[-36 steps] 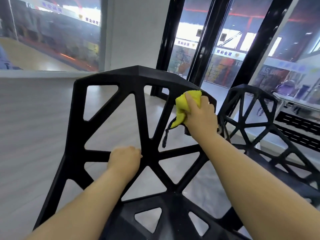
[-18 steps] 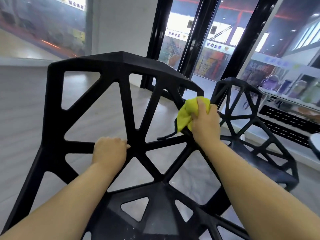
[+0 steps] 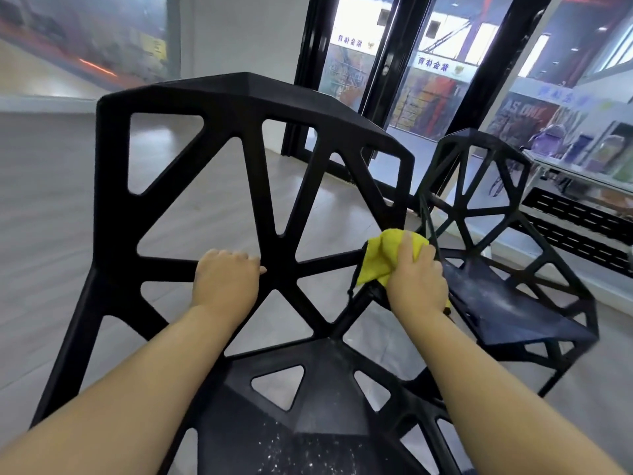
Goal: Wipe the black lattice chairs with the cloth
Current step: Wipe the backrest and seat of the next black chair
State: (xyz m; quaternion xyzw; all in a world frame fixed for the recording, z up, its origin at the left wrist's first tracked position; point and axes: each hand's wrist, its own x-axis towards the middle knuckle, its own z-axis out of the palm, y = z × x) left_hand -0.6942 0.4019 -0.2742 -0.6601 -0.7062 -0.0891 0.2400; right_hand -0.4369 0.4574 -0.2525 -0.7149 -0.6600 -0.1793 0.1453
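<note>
Your fingers (image 3: 407, 245) clamp the yellow cloth (image 3: 378, 260) on the right strut of the near chair (image 3: 246, 97).
Your right hand (image 3: 416, 286) holds the cloth bunched under curled fingers against the backrest's lower right edge; your left hand (image 3: 224, 282) grips the horizontal bar mid-backrest. The second chair (image 3: 513, 303) stands just beside, right.

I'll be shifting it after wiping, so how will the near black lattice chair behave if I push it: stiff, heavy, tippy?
Probably stiff: the near chair has thick struts, and the one the left hand grips shows no bend. Likely light for its size, since the back is mostly open triangles. Pushed high on the backrest, it might tip.
</note>
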